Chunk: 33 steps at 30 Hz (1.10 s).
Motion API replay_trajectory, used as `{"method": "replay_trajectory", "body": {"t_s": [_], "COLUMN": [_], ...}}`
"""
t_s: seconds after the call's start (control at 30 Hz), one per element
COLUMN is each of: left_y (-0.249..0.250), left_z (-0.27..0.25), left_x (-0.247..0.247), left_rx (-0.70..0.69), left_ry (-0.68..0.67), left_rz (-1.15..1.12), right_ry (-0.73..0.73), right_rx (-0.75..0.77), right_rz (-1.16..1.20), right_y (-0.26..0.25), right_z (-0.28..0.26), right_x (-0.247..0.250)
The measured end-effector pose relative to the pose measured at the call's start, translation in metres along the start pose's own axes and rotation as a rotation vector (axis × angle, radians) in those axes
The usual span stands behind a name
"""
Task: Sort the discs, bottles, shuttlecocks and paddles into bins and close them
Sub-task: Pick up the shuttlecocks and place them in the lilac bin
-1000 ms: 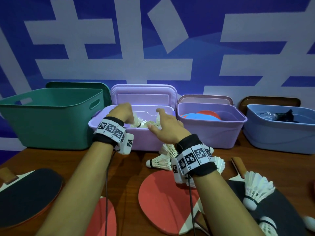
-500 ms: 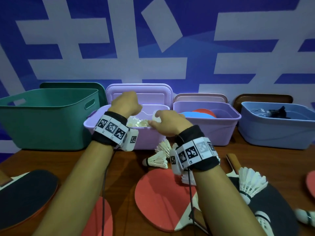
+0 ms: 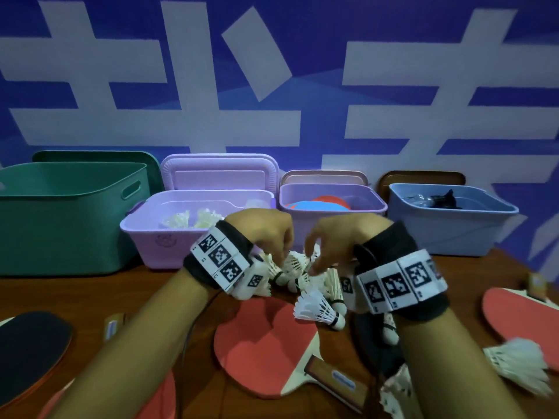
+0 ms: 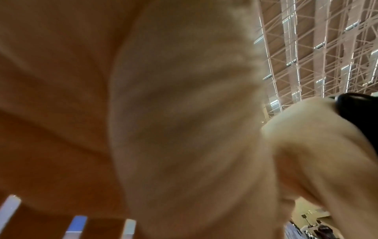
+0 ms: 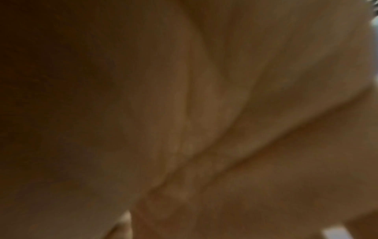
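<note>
My left hand (image 3: pixel 282 257) and right hand (image 3: pixel 312 262) are down side by side over a heap of white shuttlecocks (image 3: pixel 298 264) on the table, just in front of the lilac bin (image 3: pixel 133 229). The fingers of both hands curl down into the heap and pinch at feathers; the picture is blurred there. More shuttlecocks (image 3: pixel 187 219) lie inside the lilac bin, whose lid (image 3: pixel 217 176) stands open behind it. One loose shuttlecock (image 3: pixel 317 309) lies on a red paddle (image 3: pixel 260 340). Both wrist views show only blurred palm.
A green bin (image 3: pixel 60 213) stands at the left, a purple bin (image 3: pixel 375 208) with discs (image 3: pixel 317 204) in the middle right, and a blue bin (image 3: pixel 453 234) with a bottle at the right. Other paddles (image 3: pixel 30 343) (image 3: pixel 520 316) and a shuttlecock (image 3: pixel 520 364) lie on the table.
Both hands have left the lilac bin, where they let shuttlecocks go, and have come back down to the heap on the table.
</note>
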<state>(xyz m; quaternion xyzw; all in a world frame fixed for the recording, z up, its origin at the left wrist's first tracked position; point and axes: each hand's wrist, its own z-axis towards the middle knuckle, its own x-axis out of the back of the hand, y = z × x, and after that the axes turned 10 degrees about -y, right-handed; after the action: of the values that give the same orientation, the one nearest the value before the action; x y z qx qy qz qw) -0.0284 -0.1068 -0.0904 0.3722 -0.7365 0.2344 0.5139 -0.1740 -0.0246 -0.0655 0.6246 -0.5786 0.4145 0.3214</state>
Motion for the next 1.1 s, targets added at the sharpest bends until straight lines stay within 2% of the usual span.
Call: {"method": "replay_trajectory", "body": {"t_s": [0.13, 0.27, 0.4, 0.5, 0.6, 0.77, 0.87, 1.1], "left_y": [0.003, 0.0, 0.0, 0.003, 0.005, 0.002, -0.001, -0.001], "left_z": [-0.001, 0.0, 0.008, 0.011, 0.009, 0.003, -0.002, -0.017], "left_x": [-0.002, -0.008, -0.016, -0.019, -0.018, -0.012, -0.004, 0.01], "left_rx": [0.017, 0.114, 0.243, 0.251, 0.25, 0.196, 0.13, 0.025], "left_ry": [-0.109, -0.196, -0.224, -0.242, -0.2, -0.145, -0.097, -0.037], "left_rz": [-0.021, -0.025, 0.058, 0.078, 0.081, 0.054, -0.006, -0.013], "right_ry": [-0.157, -0.129, -0.127, -0.124, -0.12, 0.019, 0.196, 0.411], "right_rx": [0.038, 0.032, 0.018, 0.01, 0.022, 0.014, 0.035, 0.098], "right_rz": [0.093, 0.058, 0.081, 0.062, 0.067, 0.003, -0.085, 0.014], "right_y": [-0.003, -0.007, -0.005, -0.005, -0.006, -0.009, -0.012, -0.014], "right_z": [0.022, 0.034, 0.037, 0.034, 0.027, 0.016, 0.004, -0.007], "right_x": [-0.015, -0.018, -0.02, -0.02, -0.017, -0.007, -0.003, 0.002]}}
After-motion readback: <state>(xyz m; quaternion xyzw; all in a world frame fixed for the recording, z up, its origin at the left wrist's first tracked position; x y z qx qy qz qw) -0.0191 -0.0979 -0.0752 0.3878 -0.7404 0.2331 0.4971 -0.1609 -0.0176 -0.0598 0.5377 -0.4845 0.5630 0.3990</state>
